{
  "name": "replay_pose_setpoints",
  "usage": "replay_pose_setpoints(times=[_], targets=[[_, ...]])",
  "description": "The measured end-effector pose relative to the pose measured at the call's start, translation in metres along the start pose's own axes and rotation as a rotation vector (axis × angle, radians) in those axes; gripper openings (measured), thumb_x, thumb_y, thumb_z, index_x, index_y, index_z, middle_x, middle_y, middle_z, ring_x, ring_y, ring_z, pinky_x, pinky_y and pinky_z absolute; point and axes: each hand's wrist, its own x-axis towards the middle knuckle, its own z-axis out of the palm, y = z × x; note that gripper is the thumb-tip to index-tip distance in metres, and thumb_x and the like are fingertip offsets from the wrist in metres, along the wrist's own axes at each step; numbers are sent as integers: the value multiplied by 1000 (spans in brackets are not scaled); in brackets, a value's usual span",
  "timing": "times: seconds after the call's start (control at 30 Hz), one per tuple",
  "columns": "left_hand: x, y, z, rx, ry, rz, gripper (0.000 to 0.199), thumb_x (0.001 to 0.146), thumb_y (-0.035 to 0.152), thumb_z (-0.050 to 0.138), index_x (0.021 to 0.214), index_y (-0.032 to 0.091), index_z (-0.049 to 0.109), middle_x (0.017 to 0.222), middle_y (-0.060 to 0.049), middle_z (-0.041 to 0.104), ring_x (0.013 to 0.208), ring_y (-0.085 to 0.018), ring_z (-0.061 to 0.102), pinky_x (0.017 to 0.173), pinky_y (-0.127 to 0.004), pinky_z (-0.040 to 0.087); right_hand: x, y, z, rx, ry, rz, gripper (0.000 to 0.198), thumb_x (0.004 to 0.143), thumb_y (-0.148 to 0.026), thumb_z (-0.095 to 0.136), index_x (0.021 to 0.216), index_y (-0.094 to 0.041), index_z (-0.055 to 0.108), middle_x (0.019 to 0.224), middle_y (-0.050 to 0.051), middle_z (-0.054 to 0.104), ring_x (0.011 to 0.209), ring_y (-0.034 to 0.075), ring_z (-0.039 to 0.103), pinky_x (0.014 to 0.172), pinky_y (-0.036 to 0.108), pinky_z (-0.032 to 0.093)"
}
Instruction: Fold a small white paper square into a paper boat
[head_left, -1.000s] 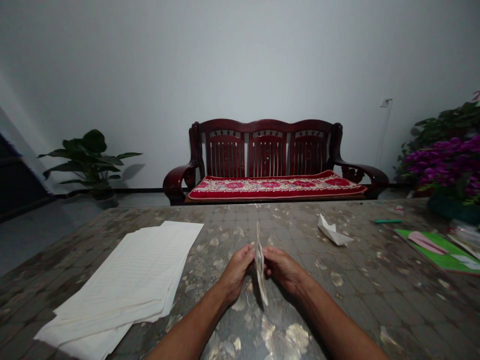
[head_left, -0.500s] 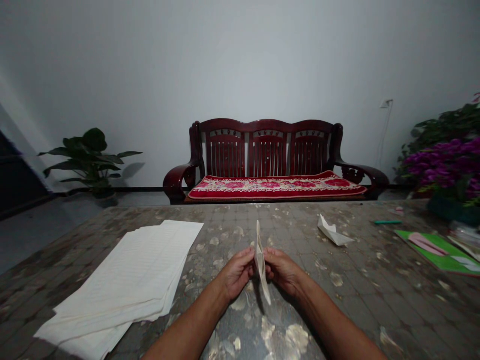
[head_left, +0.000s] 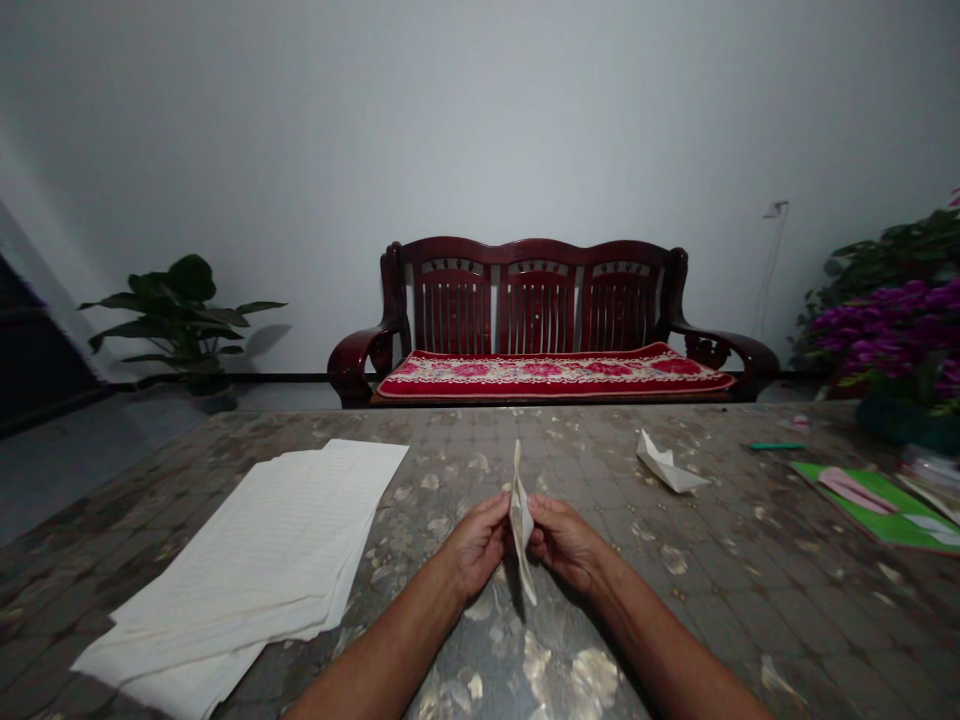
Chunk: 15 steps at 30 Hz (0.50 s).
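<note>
Between my two hands, a folded piece of white paper (head_left: 520, 530) stands on edge just over the table, seen nearly edge-on with its layers slightly parted. My left hand (head_left: 480, 545) is closed on its left face, thumb uppermost. On the opposite face, my right hand (head_left: 566, 540) grips with its thumb and curled fingers. Some fingertips are hidden behind the paper. Farther off to the right, a folded paper boat (head_left: 666, 466) rests on the patterned table (head_left: 420, 640).
A stack of lined paper sheets (head_left: 255, 560) covers the table's left side. At right lie a green pen (head_left: 777, 446) and a green booklet (head_left: 870, 515) with a pink item (head_left: 855, 490) on it. Purple flowers (head_left: 892, 335) stand at far right. A wooden sofa (head_left: 532, 300) is beyond.
The folded paper has turned slightly, and its right face shows a little more, bulging outward. Its near tip has shifted slightly left. Both hands stay in nearly the same place.
</note>
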Motion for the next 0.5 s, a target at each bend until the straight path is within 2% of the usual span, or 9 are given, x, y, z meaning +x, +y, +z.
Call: replay_pose_setpoints(times=[0.27, 0.5], targets=[[0, 2, 3, -18, 13, 14, 20, 74, 25, 82, 84, 11, 71, 70, -4, 71, 61, -15, 66, 63, -24, 53, 2, 1, 0, 86, 17, -17, 36, 63, -31, 92, 80, -14, 64, 61, -6, 55, 46, 1, 42, 43, 11, 37], [1, 0, 3, -14, 100, -2, 17, 74, 21, 81, 83, 12, 69, 70, -3, 70, 61, -13, 66, 62, -22, 53, 4, 2, -3, 54, 27, -11, 38, 62, -35, 92, 77, -14, 64, 56, -7, 53, 44, 2, 42, 42, 11, 37]])
